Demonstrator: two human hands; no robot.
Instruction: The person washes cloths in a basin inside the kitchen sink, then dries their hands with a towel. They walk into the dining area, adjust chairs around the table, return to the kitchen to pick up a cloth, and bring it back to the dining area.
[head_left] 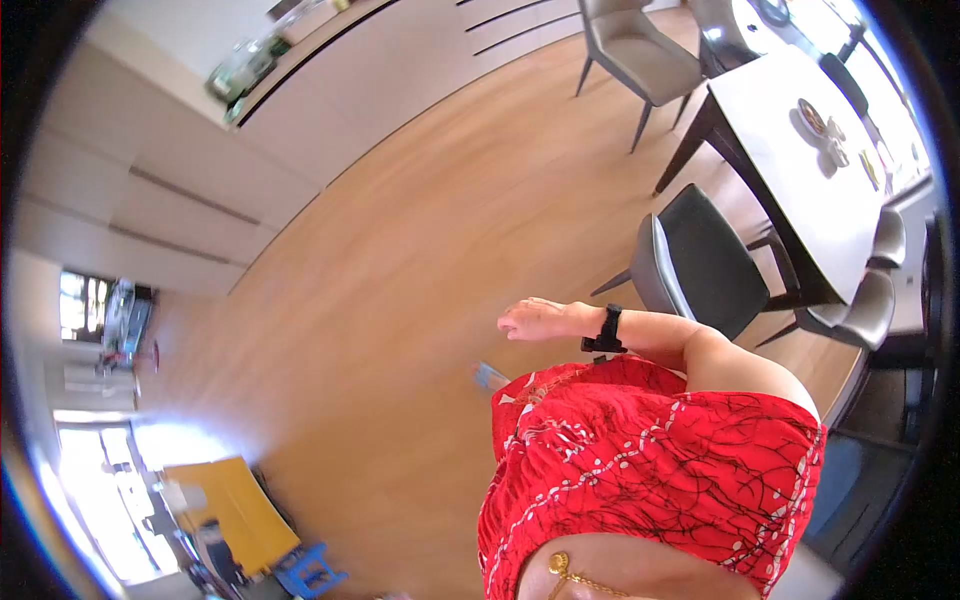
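Note:
My right hand [535,319] is held across the front of my body, over the wooden floor. Its fingers look loosely curled, and nothing shows in them. A black wristwatch [606,330] is strapped around that wrist. Below the forearm is the red patterned dress [650,470] I wear, with a gold necklace [559,563] near the bottom edge. Past the dress hem a light blue shape [489,376], perhaps a shoe, is partly visible and blurred. My left hand is out of the picture. A dark-seated chair [705,260] stands closest to my right arm.
A white-topped table [790,150] with small items on it stands at the right, chairs around it. Another chair [640,50] is at the top. Cabinets [190,170] line the left, with glass jars [245,70] above. A yellow panel [235,510] and blue stool [308,572] are lower left.

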